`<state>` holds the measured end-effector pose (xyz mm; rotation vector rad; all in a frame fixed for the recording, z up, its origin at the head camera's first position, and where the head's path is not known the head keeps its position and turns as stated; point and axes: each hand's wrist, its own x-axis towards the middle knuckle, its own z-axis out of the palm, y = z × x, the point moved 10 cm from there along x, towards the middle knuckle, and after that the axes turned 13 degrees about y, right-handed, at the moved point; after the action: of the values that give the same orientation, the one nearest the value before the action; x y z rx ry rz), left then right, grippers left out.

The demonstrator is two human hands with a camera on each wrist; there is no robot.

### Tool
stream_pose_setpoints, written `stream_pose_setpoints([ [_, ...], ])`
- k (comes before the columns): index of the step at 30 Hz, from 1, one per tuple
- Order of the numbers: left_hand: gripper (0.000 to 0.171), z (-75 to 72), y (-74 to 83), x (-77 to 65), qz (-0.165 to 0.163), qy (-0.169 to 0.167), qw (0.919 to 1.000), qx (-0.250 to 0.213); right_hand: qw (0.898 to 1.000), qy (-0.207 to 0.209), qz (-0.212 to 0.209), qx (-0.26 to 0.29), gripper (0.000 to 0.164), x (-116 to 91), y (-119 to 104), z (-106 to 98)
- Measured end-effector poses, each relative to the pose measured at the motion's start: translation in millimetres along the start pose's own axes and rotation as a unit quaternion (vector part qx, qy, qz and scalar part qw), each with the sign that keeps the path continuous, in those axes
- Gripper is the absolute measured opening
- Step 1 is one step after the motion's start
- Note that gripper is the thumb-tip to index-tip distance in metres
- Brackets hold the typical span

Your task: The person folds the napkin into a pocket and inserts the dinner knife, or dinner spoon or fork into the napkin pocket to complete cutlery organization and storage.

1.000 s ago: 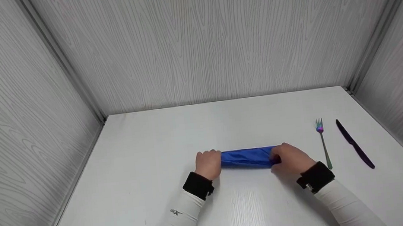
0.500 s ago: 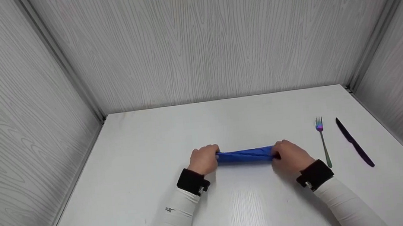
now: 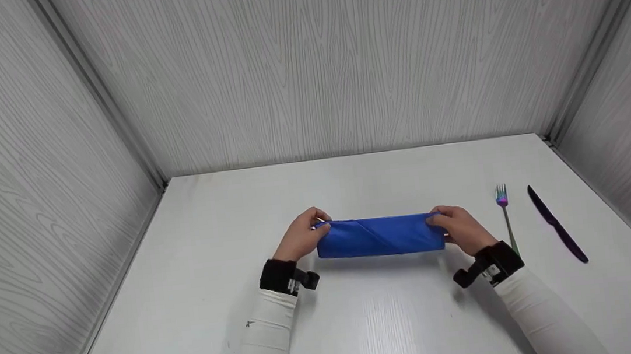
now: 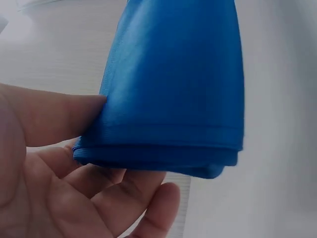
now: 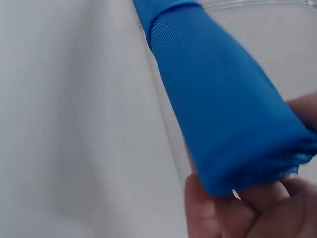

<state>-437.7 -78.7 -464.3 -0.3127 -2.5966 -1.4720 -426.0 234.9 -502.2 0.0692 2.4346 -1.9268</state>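
A blue cloth napkin (image 3: pixel 380 237), folded into a long flat band, is held up between both hands over the white table. My left hand (image 3: pixel 302 236) pinches its left end near the upper edge, thumb in front and fingers behind. At the other end my right hand (image 3: pixel 461 227) pinches the upper corner the same way. In the left wrist view the stacked folded layers of the napkin (image 4: pixel 173 89) show at its end, with the fingers beneath. The right wrist view shows the napkin's gathered end (image 5: pixel 223 109) resting over the fingers, and a diagonal fold farther along.
A rainbow-coloured fork (image 3: pixel 503 204) lies on the table (image 3: pixel 209 223) just beyond the right hand. To its right lies a dark purple knife (image 3: pixel 557 224), slanted. Grey wood-grain panels (image 3: pixel 327 64) wall the table at the back and both sides.
Both hands have lifted the napkin and turned its broad face toward the head camera. The left hand has moved left and away, and more of the napkin shows between the hands.
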Motion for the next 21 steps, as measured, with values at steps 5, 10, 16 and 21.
stream_pose_setpoints([
  [5,0.018,3.2,-21.5,12.1,-0.049,0.015,0.9987,-0.008,0.997,0.03,0.069,0.034,0.026,20,12,6],
  [10,0.022,7.1,-35.9,27.2,-0.081,0.024,0.9961,0.025,0.994,0.041,0.1,0.0,0.046,39,21,10],
  [16,0.022,15.4,-46.8,43.6,-0.098,0.028,0.9924,0.07,0.991,0.064,0.09,-0.081,0.026,55,24,9],
  [21,0.019,23.9,-50.8,52.5,-0.081,0.031,0.9857,0.144,0.97,0.074,0.022,-0.232,0.04,63,15,10],
])
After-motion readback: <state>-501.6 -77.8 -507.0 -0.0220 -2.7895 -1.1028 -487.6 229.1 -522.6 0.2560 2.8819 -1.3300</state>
